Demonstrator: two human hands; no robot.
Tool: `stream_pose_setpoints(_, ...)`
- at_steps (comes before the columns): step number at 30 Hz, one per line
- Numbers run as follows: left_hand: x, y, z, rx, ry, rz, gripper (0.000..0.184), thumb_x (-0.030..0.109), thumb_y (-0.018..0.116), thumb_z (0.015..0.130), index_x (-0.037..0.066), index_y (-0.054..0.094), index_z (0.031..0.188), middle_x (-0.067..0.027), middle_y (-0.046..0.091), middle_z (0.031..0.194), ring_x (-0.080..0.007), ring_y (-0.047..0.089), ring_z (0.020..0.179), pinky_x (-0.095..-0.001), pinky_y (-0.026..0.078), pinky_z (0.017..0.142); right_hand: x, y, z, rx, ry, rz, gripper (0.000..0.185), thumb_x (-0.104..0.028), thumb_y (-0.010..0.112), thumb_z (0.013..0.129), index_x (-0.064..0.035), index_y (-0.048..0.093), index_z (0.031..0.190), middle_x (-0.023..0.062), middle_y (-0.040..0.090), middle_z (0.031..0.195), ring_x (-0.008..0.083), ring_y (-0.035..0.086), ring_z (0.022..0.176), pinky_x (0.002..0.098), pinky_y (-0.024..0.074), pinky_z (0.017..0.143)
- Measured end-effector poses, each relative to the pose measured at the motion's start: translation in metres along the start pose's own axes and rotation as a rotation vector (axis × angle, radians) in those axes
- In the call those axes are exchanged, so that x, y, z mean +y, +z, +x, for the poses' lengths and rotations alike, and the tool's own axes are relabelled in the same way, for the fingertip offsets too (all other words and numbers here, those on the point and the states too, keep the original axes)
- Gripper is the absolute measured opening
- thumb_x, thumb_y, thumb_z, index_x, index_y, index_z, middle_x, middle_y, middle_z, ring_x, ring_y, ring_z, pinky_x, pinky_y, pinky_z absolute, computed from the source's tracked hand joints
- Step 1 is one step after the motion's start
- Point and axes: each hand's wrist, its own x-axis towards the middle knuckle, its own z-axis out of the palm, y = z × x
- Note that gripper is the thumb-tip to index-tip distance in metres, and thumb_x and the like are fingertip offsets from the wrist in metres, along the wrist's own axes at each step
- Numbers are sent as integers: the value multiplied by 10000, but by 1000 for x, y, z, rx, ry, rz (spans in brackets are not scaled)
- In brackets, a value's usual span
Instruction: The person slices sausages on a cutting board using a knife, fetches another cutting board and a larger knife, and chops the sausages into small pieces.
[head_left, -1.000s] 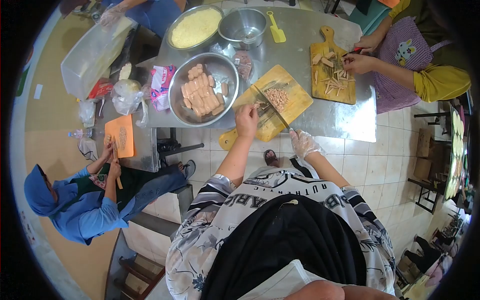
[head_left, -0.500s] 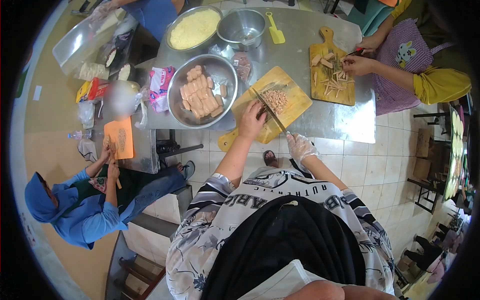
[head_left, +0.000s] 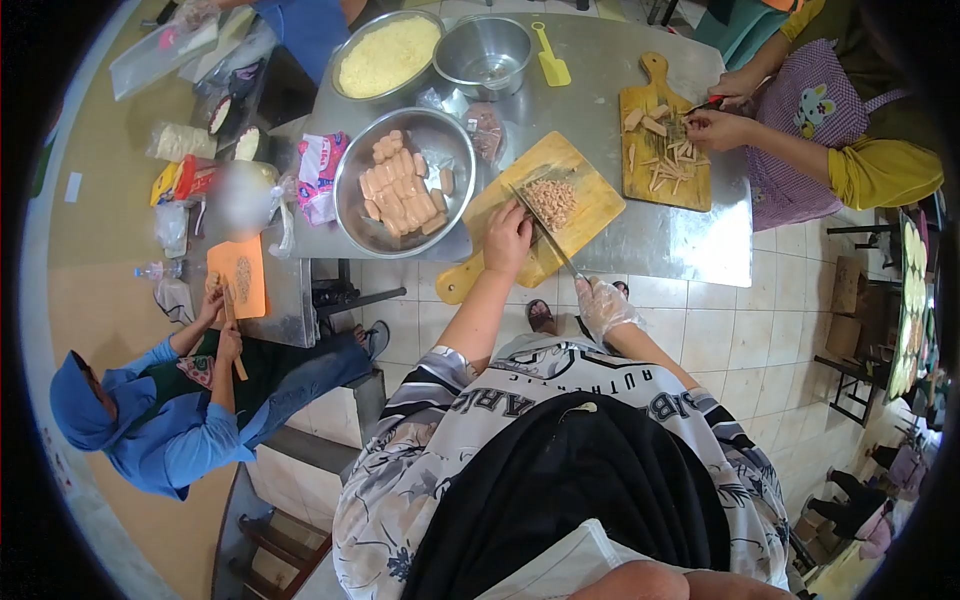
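Note:
In a clear plastic glove, my right hand [head_left: 606, 308] is wrapped round the handle of a long knife [head_left: 548, 232]. The blade lies slantwise over a wooden cutting board [head_left: 594, 199], along the left side of a pile of finely chopped pink pieces [head_left: 551, 203]. My bare left hand [head_left: 508, 238] is on the board just left of the blade, its fingers bent and close together; whatever is under them is hidden. Left of the board, a steel bowl [head_left: 347, 200] holds several pink sausages [head_left: 405, 190].
A bowl of yellow shreds [head_left: 388, 57], an empty steel bowl [head_left: 484, 60] and a yellow scraper [head_left: 551, 58] stand at the back. One co-worker cuts strips on another board [head_left: 640, 100] at right; another works at an orange board [head_left: 252, 262] at left.
My left hand has come against the blade's left side, fingers now bent together. The knife and my right hand have shifted slightly. At the upper left, a co-worker's plastic bag has moved.

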Motion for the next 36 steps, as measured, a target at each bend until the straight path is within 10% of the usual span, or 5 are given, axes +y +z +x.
stream_pose_setpoints(36,-9,-12,8,-175,-63,-41,190,65,641,663,29,601,845,-117,598,919,-274,559,869,-354,439,771,-10,-49,-4,-61,-14,-3,457,-434,302,876,-36,520,926,251,552,952,407,513,936,462,397,809)
